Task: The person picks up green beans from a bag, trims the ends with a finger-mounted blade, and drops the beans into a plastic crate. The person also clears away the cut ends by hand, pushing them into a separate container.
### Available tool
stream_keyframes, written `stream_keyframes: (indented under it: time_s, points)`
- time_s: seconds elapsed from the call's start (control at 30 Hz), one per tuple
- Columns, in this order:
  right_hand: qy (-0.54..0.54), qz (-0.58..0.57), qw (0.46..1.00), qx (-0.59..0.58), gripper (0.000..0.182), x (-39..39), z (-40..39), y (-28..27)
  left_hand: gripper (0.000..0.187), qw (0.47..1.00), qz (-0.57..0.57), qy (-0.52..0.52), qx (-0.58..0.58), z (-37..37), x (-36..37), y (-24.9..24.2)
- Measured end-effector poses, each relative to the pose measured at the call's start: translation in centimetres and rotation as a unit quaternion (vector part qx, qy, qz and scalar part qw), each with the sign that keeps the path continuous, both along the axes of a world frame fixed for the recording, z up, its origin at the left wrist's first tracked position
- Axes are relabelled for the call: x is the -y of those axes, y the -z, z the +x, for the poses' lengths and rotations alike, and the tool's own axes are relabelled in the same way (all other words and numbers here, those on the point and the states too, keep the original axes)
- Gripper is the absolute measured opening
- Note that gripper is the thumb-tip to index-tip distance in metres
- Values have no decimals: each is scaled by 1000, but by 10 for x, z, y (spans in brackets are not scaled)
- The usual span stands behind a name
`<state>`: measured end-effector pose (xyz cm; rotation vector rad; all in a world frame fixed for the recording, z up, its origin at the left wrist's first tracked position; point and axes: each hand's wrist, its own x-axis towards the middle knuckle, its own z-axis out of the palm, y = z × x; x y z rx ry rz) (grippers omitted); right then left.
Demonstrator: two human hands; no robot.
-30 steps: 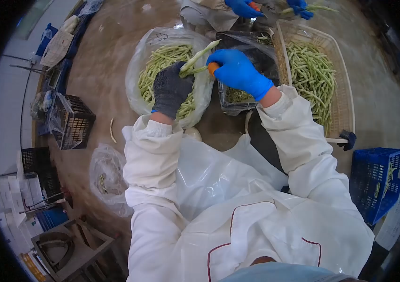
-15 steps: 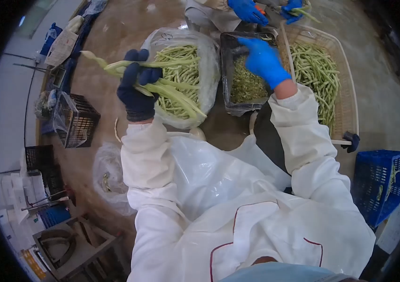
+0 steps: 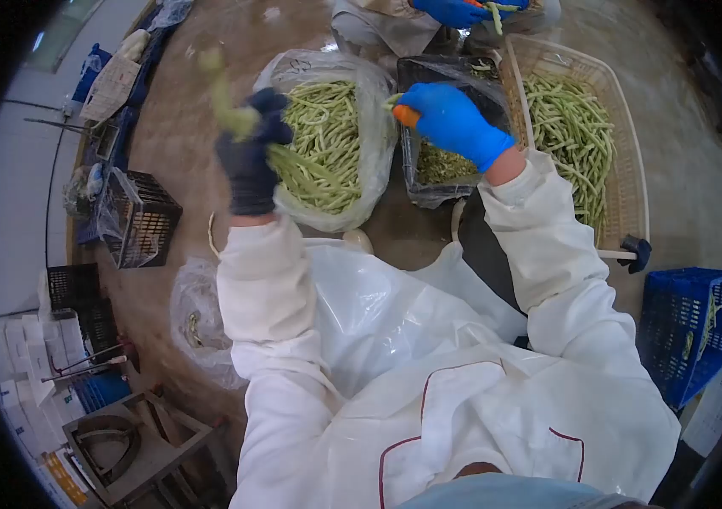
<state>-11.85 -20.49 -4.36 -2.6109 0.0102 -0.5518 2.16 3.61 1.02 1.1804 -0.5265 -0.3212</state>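
Over brown floor (image 3: 176, 119), upper left, pods (image 3: 229, 110) jut above and right of our gripping left hand (image 3: 251, 153); our right hand (image 3: 454, 125) pinches a green bit (image 3: 392, 100).

Left of the black tray (image 3: 411, 174), the left hand (image 3: 251, 157) and its green beans (image 3: 232, 114) look blurry. The right hand (image 3: 453, 120) hides some of the tray, and its orange bit (image 3: 406, 115) is too small to name. Past the tray, another person (image 3: 397, 30) is cut off on top.
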Motion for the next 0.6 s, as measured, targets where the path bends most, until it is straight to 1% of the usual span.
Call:
stream_keyframes:
  time_s: [0.03, 0.1, 0.17, 0.23, 0.27, 0.33, 0.37, 0.4, 0.43, 0.5, 0.53, 0.6]
  points:
    - [-20, -11, 1000, 13, 17, -5, 1, 0, 30, 991, 101, 3, 89, -15, 9, 1]
    - [-71, 79, 993, 46, 17, -16, 3, -3, 32, 977, 151, 74, 132, -33, 29, 21]
    - [-99, 145, 983, 59, 17, -25, 1, -8, 27, 965, 229, 115, 54, -51, 42, 16]
    - [-107, 189, 974, 56, 19, -29, -1, -13, 24, 966, 237, 91, 57, -45, 44, 18]
    - [-100, 163, 979, 70, 19, -27, 0, -12, 22, 965, 242, 80, 59, -41, 44, 19]
    - [-87, 108, 986, 95, 19, -23, 1, -11, 21, 949, 284, 44, 126, -32, 42, 27]
    - [-79, 60, 991, 95, 18, -19, 0, -12, 21, 939, 305, 25, 159, -29, 41, 30]
    - [-71, 12, 993, 94, 20, -16, -2, -15, 21, 928, 304, 12, 217, -29, 38, 30]
    - [-63, -36, 993, 93, 22, -15, -3, -18, 21, 903, 318, -15, 289, -26, 37, 35]
    - [-63, -73, 994, 59, 23, -15, -3, -19, 21, 835, 339, -66, 428, -19, 38, 50]
    - [-62, -92, 993, 41, 23, -16, -3, -20, 21, 810, 350, -81, 462, -17, 38, 55]
    - [-42, -159, 985, 60, 21, -20, -1, -21, 22, 757, 370, -110, 528, -15, 39, 62]
